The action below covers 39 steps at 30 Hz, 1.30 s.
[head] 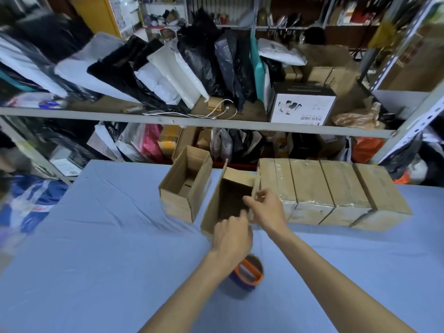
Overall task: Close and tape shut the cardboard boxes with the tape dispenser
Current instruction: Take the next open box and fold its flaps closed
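Note:
An open cardboard box (222,188) stands in the middle of the blue table, its flaps up. My right hand (266,209) pinches the box's right flap near its top edge. My left hand (231,237) has curled fingers on the box's near flap. A second open box (186,181) stands just to the left, apart from both hands. A tape dispenser (249,272), orange and blue, lies on the table under my left wrist, partly hidden by it. A row of several taped boxes (331,191) sits to the right, touching the open box.
The blue table (108,236) spreads wide to the left and front. Behind it runs a metal shelf rack (192,118) crowded with bags, parcels and a white printed carton (301,106). A blue-and-white bag (26,200) sits off the table's left edge.

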Tool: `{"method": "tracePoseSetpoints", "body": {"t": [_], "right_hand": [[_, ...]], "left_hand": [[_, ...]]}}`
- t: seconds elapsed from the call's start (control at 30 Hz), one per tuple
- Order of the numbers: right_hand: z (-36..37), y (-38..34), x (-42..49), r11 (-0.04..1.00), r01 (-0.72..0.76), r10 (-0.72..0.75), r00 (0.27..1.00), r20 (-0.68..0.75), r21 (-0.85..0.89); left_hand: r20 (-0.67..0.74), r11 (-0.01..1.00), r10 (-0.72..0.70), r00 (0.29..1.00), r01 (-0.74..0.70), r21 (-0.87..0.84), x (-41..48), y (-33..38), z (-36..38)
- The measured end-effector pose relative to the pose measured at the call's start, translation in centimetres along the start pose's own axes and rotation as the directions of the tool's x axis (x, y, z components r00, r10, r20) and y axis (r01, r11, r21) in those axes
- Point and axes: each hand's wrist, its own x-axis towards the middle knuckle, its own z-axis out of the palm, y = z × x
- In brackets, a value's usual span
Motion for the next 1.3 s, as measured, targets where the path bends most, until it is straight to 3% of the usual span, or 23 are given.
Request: {"method": "tracePoseSetpoints", "body": {"t": [0.13,0.2,0.3,0.37,0.53,0.77,0.93,1.07,1.13,1.3], "right_hand": [[0.5,0.0,-1.7,0.998,0.056,-0.057,0.995,-0.086,-0.015],[0.6,-0.1,-2.6,0.996,0.082,-0.084,0.989,-0.125,-0.018],[1.1,-0.7,-4.3,0.995,0.101,-0.102,0.984,-0.149,-0.014],[1.7,-1.2,-5.7,0.989,0.145,-0.147,0.978,-0.147,-0.021],[3.1,-2.5,-8.2,0.977,0.207,-0.212,0.968,-0.135,-0.05],[5.5,-2.8,-10.2,0.973,0.18,-0.158,0.976,0.147,-0.144],[8.4,-3.1,-11.3,0.885,0.373,-0.234,0.873,0.429,-0.277],[11.4,-3.1,-11.1,0.81,0.47,-0.219,0.797,0.563,-0.352],[12.4,-3.0,-10.8,0.794,0.49,-0.23,0.79,0.568,-0.359],[11.9,-2.5,-9.6,0.803,0.38,-0.153,0.876,0.458,-0.459]], "left_hand": [[0.057,0.956,0.127,0.99,-0.107,-0.273,-1.8,-2.5,-1.7],[-0.086,0.923,0.174,0.981,-0.193,-0.333,-2.0,-3.9,-2.7],[-0.385,0.927,0.202,0.901,-0.303,-0.222,-1.7,-5.8,-4.7],[-0.483,0.95,0.202,0.852,-0.291,-0.116,-1.2,-6.7,-6.3],[-0.202,0.99,0.128,0.971,-0.115,0.077,0.0,-9.3,-8.3],[-0.111,0.996,0.042,0.993,-0.033,0.079,-3.8,-14.6,-6.4],[0.016,0.988,-0.093,0.996,0.09,0.126,-6.7,-18.0,-5.0],[0.089,0.974,-0.225,0.97,0.223,0.034,-8.2,-20.6,-4.3],[0.098,0.958,-0.283,0.954,0.286,-0.017,-8.8,-21.6,-3.8],[0.03,0.902,-0.416,0.909,0.417,-0.11,-10.0,-23.3,-2.8]]}}
